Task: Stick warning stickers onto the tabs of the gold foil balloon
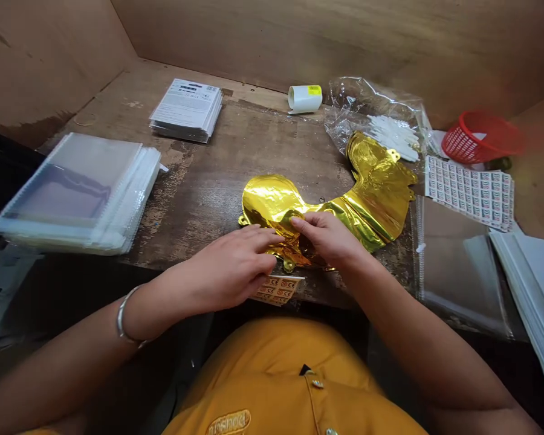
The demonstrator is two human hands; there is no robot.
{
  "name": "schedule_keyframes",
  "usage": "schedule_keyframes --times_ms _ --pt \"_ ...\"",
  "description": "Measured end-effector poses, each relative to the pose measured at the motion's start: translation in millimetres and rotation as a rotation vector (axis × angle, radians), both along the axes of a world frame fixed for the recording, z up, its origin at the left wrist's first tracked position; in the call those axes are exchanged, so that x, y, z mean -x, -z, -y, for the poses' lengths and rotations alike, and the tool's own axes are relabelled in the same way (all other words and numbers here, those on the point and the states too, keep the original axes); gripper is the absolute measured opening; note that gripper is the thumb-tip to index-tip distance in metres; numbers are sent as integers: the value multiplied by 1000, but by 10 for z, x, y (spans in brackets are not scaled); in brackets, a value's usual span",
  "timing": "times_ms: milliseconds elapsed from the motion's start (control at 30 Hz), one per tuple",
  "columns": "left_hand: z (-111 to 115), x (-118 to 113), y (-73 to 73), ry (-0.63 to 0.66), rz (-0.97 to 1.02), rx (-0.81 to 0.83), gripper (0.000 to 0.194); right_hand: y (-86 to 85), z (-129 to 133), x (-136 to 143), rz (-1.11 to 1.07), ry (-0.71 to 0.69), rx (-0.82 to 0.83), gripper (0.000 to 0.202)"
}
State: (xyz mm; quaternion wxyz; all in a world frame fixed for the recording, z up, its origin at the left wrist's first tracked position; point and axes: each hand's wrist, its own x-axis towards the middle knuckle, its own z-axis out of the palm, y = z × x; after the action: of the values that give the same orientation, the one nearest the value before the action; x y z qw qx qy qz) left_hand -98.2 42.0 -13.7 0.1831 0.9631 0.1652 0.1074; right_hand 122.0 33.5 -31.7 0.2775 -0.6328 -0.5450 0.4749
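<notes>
A flat, shiny gold foil balloon [376,202] with small tabbed edges lies across the front of the table. My right hand [333,238] pinches its near edge between thumb and fingers. Over the balloon's left part reaches my left hand [236,266], fingers bent and fingertips at the foil. A small sheet of CE stickers [281,291] pokes out from under my left hand, apparently gripped between thumb and palm; the hand covers part of it. Whether a single sticker is between my fingertips cannot be made out.
Clear plastic sleeves [77,181] are stacked at left, printed cards [185,109] behind them. A label roll [305,98], a clear bag [376,109] of white pieces and a red basket [480,138] stand at the back. Rightward lie a sticker sheet [470,188] and more sleeves [462,260].
</notes>
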Motion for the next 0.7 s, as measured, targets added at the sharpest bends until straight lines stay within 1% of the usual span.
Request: schedule_keyframes --times_ms 33,67,133,167,233,267,300,333,433,500,567,600,667,700 --pt "-29 -43 21 39 -4 20 16 -2 14 3 14 -5 -16 39" --pt "-53 -80 43 64 -10 38 16 -6 43 11 47 -4 -66 36" --pt "-81 -129 84 67 -32 51 18 -21 138 37 193 -1 -256 27" --pt "-83 -141 100 52 -42 45 19 -28 199 56 301 -10 -372 26" --pt "-70 -143 121 22 -46 31 18 -33 323 106 533 -72 -534 48" --pt "-59 -138 126 16 -41 31 17 -29 379 139 631 -122 -564 54" --pt "-48 -132 129 16 -37 33 16 -22 427 178 702 -167 -565 54" --pt "-38 -125 129 17 -34 38 16 -15 466 219 746 -189 -555 49" --pt "-23 -112 119 11 -60 53 17 -27 516 315 786 -187 -546 24" --pt "-24 -105 116 11 -75 76 19 -84 470 276 754 -160 -538 17" --pt "-33 -96 129 9 -63 88 19 -175 337 68 610 -83 -500 16" --pt "-39 -90 142 6 -51 88 19 -226 238 -111 505 -14 -479 12" --pt "-48 -73 174 6 -36 85 18 -318 -5 -595 301 151 -449 4" --pt "-49 -63 190 8 -34 85 18 -349 -134 -875 283 278 -469 4"
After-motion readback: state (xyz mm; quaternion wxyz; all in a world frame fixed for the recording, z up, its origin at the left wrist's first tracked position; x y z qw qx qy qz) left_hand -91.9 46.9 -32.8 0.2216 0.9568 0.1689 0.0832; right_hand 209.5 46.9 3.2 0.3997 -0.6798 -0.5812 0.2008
